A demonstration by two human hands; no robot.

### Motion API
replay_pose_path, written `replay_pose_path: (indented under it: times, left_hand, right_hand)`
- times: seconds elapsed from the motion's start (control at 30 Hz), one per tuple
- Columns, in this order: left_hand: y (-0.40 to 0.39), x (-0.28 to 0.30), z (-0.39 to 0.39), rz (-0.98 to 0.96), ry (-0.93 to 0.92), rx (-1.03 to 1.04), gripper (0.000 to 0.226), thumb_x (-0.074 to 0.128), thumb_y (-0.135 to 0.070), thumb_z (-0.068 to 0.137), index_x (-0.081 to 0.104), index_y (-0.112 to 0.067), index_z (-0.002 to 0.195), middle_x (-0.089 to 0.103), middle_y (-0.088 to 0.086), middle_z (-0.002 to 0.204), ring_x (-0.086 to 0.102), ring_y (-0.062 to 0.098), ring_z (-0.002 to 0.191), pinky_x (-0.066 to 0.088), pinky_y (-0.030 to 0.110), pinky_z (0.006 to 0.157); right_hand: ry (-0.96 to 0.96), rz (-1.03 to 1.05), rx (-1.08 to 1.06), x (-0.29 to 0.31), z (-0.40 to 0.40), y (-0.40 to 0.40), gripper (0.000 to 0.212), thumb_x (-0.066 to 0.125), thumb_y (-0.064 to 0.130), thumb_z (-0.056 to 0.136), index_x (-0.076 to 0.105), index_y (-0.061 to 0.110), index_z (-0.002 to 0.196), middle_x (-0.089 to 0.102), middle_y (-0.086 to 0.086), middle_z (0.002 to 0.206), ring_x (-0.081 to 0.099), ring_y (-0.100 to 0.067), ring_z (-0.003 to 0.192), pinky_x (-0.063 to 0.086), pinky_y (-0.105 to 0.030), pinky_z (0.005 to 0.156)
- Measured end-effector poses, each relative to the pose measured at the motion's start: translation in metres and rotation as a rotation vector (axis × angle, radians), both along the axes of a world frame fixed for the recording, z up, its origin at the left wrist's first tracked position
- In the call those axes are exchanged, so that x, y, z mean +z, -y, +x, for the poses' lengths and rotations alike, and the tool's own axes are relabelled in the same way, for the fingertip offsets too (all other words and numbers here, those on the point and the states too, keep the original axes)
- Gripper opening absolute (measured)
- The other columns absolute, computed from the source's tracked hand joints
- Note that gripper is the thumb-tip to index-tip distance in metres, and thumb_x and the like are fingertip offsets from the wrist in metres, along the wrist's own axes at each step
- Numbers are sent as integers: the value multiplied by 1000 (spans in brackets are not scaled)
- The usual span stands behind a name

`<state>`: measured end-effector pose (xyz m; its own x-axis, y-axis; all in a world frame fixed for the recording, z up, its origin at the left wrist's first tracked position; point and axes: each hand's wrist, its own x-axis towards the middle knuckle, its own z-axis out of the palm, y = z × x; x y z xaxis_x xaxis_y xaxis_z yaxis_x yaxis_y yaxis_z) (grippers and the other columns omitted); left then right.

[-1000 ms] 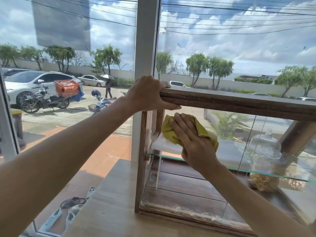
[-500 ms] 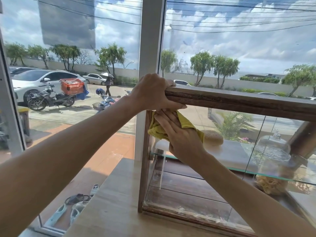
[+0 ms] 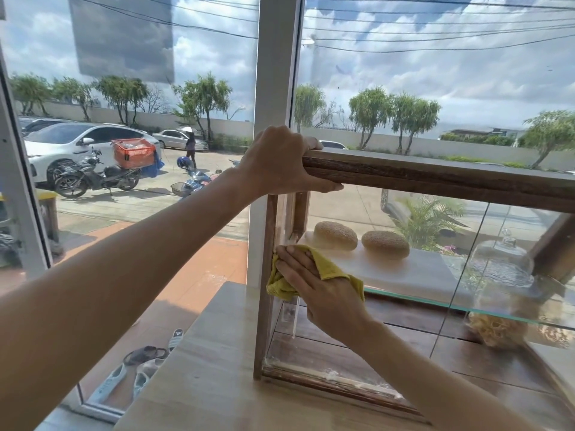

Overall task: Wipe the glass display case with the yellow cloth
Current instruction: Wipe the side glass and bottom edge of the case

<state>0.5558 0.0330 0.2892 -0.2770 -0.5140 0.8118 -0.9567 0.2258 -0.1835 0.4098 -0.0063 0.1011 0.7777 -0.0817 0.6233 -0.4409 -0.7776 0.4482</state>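
2 bare hands work on a wood-framed glass case [image 3: 435,178] standing on a pale table [image 3: 199,377] beside a big window. Left hand [image 3: 280,163] is clamped over the case's top left corner, fingers curled along the top rail. Right hand [image 3: 317,290] lies flat, fingers together, pressing a yellow cloth [image 3: 280,283] on the front glass, hard against the left wooden post. Open glass stretches to the right and below; the post blocks the left. Inside, 2 buns [image 3: 361,239] sit on a white board on the glass shelf, just behind the cloth. A glass dome [image 3: 504,262] stands farther right.
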Motion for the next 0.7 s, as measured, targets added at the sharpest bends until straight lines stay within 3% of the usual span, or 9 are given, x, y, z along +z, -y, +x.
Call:
replay_pose_path:
  times: [0.13,0.23,0.3,0.47,0.57,0.7]
  left_hand:
    - [1,0,1,-4,-6,-1,87,42,-84,56,72,-19,105,71,-2,67,65,14,60,54,27,72]
    - [2,0,1,2,-12,-4,86,44,-84,56,72,-18,104,71,-2,66,65,14,59,55,29,73]
    - [2,-1,1,10,-22,-4,86,43,-84,56,72,-19,103,71,-2,66,65,14,60,55,31,75]
    - [2,0,-1,13,-31,11,85,42,-85,56,72,-19,100,71,-4,68,65,13,61,55,30,74]
    - [2,-1,-1,16,-31,23,84,43,-85,56,72,-20,99,71,-4,69,64,12,62,54,27,74]
    - [0,-1,-1,34,-49,24,80,45,-84,57,72,-21,99,71,-6,69,63,11,62,50,23,72]
  right_hand:
    - [-79,31,4,-33,-3,0,67,42,0,75,37,10,141,30,-4,153,29,-17,141,36,-29,110]
    - [-113,103,40,-54,-5,0,63,37,0,77,41,12,139,34,-2,151,36,-15,138,47,-26,100]
    - [-150,140,51,-71,-8,0,63,38,1,77,42,13,138,37,0,150,39,-14,137,47,-23,95]
    - [-323,135,54,-121,-15,2,45,31,13,93,42,14,136,47,3,145,40,-12,135,41,-25,106]
    - [-408,145,24,-137,-16,-3,49,33,15,89,43,15,137,44,3,147,39,-12,136,35,-28,110]
    - [-362,153,81,-135,-20,-3,48,40,13,89,48,17,136,45,4,146,41,-12,135,47,-26,99]
